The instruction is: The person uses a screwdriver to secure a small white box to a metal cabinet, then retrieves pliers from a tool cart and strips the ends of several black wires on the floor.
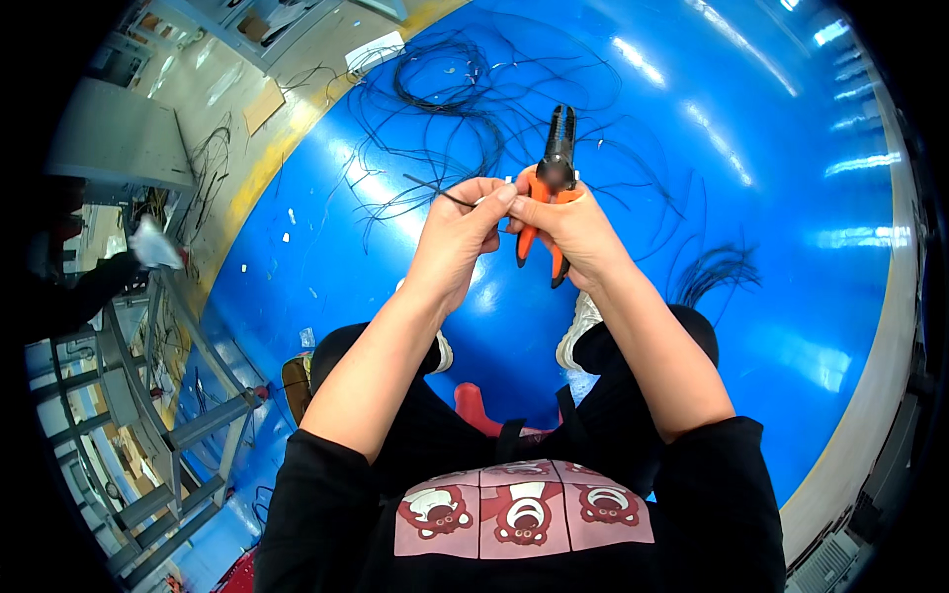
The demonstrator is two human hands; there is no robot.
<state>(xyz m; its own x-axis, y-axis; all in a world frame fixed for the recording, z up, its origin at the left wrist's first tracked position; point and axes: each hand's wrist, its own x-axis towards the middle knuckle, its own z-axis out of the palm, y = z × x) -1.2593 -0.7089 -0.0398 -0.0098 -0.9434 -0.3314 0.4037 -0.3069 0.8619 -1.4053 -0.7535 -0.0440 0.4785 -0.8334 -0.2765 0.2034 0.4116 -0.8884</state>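
My two hands meet in front of me above the blue floor. My left hand is closed in a pinch on a thin black wire, whose free end sticks out to the left. My right hand is closed around wire strippers with orange handles and black jaws that point away from me. Its thumb and fingertip also touch my left fingertips. A tiny white piece shows where the fingertips meet; what it is I cannot make out.
Tangled black wires lie in a loose coil ahead on the blue floor. A wire bundle lies to the right. At left stand a metal frame and a grey cabinet; beside them, a dark sleeve with a white-gloved hand.
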